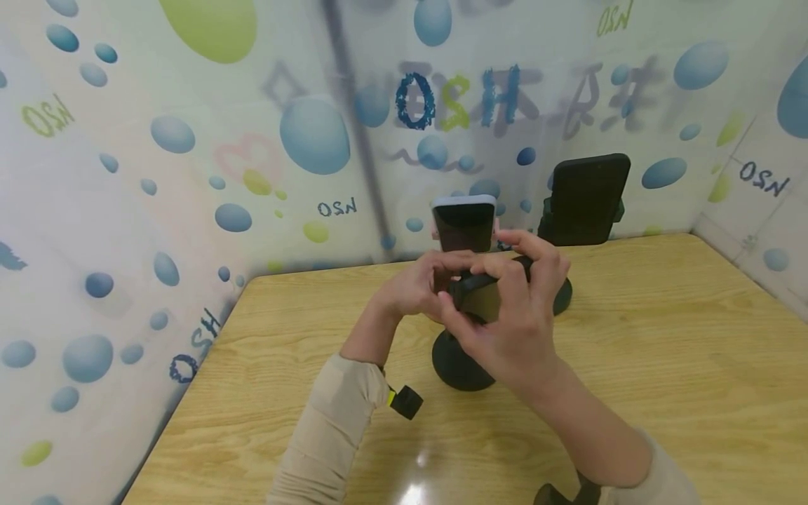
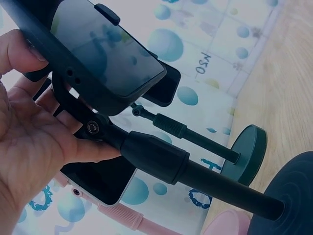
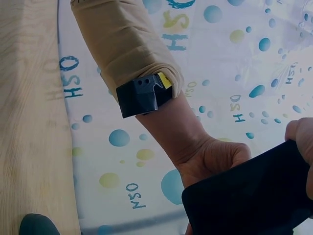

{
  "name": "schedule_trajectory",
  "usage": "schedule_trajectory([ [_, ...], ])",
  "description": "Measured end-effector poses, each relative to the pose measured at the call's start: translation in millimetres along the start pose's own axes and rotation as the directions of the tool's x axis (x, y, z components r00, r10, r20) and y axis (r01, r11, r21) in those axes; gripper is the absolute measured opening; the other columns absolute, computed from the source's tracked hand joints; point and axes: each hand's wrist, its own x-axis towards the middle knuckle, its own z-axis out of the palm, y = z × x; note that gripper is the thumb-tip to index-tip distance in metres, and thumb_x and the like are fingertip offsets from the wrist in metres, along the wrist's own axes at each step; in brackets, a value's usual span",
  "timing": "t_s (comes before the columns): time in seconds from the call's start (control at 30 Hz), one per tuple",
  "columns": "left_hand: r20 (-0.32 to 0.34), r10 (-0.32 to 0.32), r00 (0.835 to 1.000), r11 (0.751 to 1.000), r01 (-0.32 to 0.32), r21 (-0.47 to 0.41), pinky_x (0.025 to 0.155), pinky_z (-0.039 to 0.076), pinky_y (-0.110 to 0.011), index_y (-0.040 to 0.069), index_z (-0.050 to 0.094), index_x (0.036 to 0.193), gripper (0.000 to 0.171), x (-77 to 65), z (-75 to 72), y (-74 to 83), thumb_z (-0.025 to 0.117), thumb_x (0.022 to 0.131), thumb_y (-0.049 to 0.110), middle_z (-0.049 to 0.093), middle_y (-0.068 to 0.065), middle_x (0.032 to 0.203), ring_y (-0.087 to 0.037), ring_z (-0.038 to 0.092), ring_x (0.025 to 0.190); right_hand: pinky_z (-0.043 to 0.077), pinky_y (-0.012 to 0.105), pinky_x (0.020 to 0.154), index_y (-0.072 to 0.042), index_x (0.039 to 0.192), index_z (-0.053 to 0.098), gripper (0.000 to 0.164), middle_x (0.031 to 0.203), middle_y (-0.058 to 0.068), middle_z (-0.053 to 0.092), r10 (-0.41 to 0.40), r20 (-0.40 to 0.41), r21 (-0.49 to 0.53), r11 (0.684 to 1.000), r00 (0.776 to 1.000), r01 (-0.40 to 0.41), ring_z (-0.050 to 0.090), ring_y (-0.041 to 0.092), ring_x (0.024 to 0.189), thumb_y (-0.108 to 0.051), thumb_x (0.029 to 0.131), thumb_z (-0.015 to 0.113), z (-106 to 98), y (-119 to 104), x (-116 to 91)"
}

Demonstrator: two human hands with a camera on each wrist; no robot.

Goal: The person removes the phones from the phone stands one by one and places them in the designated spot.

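The black phone is up at the head of the black stand, tilted, its glossy screen catching reflections, and you have both hands on this pair above the stand's round base, which sits on the table. Your left hand is at the holder, thumb against the phone's edge and the other fingers reaching behind the bracket, so they pinch phone and holder together. Your right hand pinches the phone from the other side, thumb low and fingers bent over the far edge; you cannot tell exactly where each fingertip lands. Just beyond your hands, a white-edged phone rests upright on the pink stand. Farther to the right, another dark phone leans on the green stand. A black device sits at your left wrist, beside the beige sleeve, and a dotted, lettered backdrop rises behind the table
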Motion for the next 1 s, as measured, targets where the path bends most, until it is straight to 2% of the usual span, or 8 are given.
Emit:
schedule_trajectory([
  [0.2,-0.006,-0.006,1.0,1.0,0.006,-0.026,0.079,0.046,-0.037,-0.019,0.042,0.116,0.06,-0.4,1.5,-0.6,0.064,0.062,-0.006,0.054,0.006,0.112,-0.02,0.049,0.095,0.027,0.052,0.08,0.002,0.089,0.049,0.036,0.112,0.025,0.04,-0.012,0.015,0.012,1.0,1.0,0.012,0.035,0.038,0.106,-0.032,0.085,0.058,-1.2,1.2,-1.8],
  [0.47,0.003,0.017,1.0,0.995,-0.017,-0.103,0.079,0.045,-0.034,-0.023,0.034,0.119,0.066,-0.5,3.2,-1.0,0.064,0.061,-0.013,0.054,0.011,0.115,-0.018,0.048,0.1,0.027,0.052,0.08,0.001,0.088,0.05,0.032,0.111,0.024,0.042,-0.068,0.013,0.036,0.997,0.998,0.067,0.035,0.037,0.106,-0.029,0.084,0.058,-1.1,2.8,-2.6],
  [0.53,-0.002,0.027,1.0,0.994,-0.027,-0.105,0.079,0.045,-0.034,-0.022,0.035,0.119,0.065,-0.5,4.1,-1.5,0.067,0.063,-0.007,0.054,0.009,0.114,-0.018,0.048,0.099,0.027,0.052,0.08,0.001,0.087,0.05,0.032,0.111,0.024,0.042,-0.076,0.014,0.04,0.996,0.997,0.075,0.036,0.036,0.106,-0.029,0.084,0.059,-1.2,3.1,-2.6],
  [0.6,-0.007,0.037,0.999,0.995,-0.037,-0.094,0.081,0.045,-0.035,-0.021,0.036,0.118,0.069,-0.4,5.0,-2.9,0.073,0.068,0.009,0.054,0.009,0.114,-0.017,0.049,0.099,0.027,0.052,0.08,0.001,0.087,0.05,0.031,0.111,0.024,0.042,-0.086,0.016,0.044,0.995,0.996,0.085,0.036,0.036,0.107,-0.029,0.084,0.059,-1.4,3.5,-2.8],
  [0.67,-0.015,0.045,0.999,0.996,-0.046,-0.074,0.083,0.045,-0.037,-0.021,0.036,0.119,0.081,-0.9,5.8,-4.3,0.076,0.07,0.029,0.054,0.009,0.115,-0.017,0.05,0.1,0.026,0.053,0.079,0.0,0.086,0.05,0.031,0.111,0.024,0.042,-0.098,0.019,0.048,0.994,0.995,0.097,0.036,0.036,0.106,-0.029,0.084,0.059,-1.6,3.8,-3.0],
  [0.77,-0.022,0.051,0.998,0.997,-0.052,-0.053,0.088,0.042,-0.041,-0.023,0.033,0.121,0.103,-1.9,6.9,-5.6,0.071,0.066,0.055,0.053,0.009,0.118,-0.016,0.049,0.106,0.027,0.053,0.08,0.0,0.085,0.05,0.029,0.109,0.025,0.043,-0.116,0.019,0.056,0.992,0.993,0.115,0.037,0.037,0.105,-0.028,0.084,0.059,-1.8,4.3,-2.7],
  [0.87,-0.036,0.05,0.998,0.998,-0.052,-0.038,0.089,0.041,-0.041,-0.022,0.032,0.121,0.105,-3.4,7.6,-6.4,0.066,0.067,0.06,0.052,0.005,0.12,-0.016,0.048,0.107,0.027,0.054,0.083,0.0,0.085,0.051,0.028,0.108,0.025,0.044,-0.133,0.021,0.07,0.989,0.991,0.131,0.038,0.039,0.103,-0.027,0.084,0.059,-1.8,5.0,-2.0],
  [1.0,-0.061,0.063,0.996,0.998,-0.063,0.001,0.085,0.043,-0.041,-0.02,0.034,0.119,0.09,-4.8,8.5,-8.1,0.065,0.075,0.053,0.049,-0.014,0.123,-0.02,0.047,0.106,0.028,0.054,0.083,-0.001,0.086,0.052,0.026,0.107,0.026,0.045,-0.158,0.033,0.084,0.984,0.987,0.155,0.039,0.04,0.099,-0.026,0.084,0.059,-1.6,6.2,-0.9],
])
